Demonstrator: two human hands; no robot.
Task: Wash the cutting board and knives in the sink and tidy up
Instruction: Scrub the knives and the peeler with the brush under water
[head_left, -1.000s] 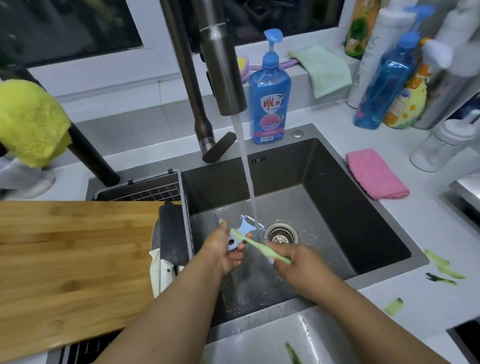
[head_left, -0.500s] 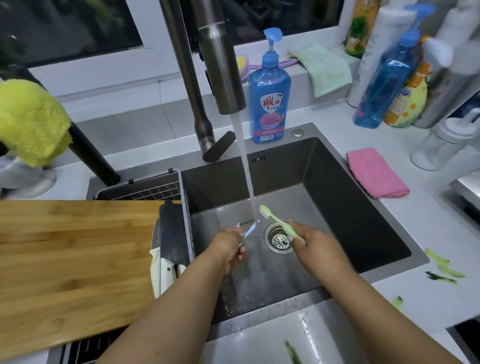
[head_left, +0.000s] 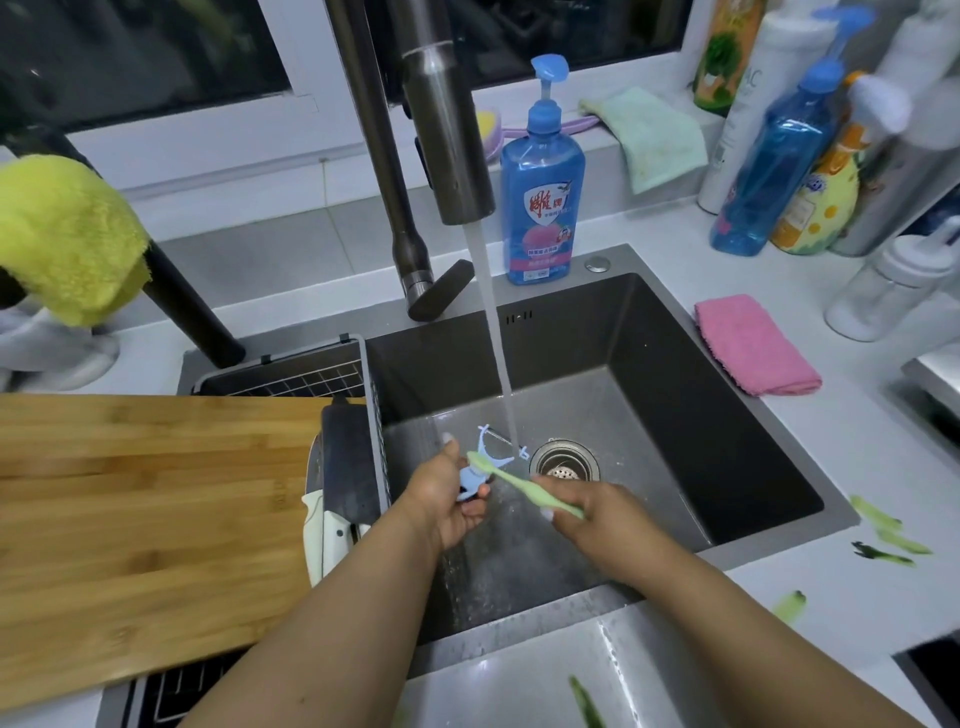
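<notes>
Over the dark steel sink, my left hand grips a light blue peeler, its blade end up beside the running water. My right hand holds a pale green toothbrush, whose head lies against the peeler. The wooden cutting board lies across the left side of the sink over a wire rack. Two knives with white handles rest in the rack next to the board's right edge.
The tap runs a stream beside the drain. Blue dish soap stands behind the sink. A pink cloth and several bottles sit on the right. Green peel scraps lie on the counter. A yellow cloth hangs at left.
The toothbrush head has come back from the water stream down onto the peeler. My left hand has raised the peeler so its blade end shows again.
</notes>
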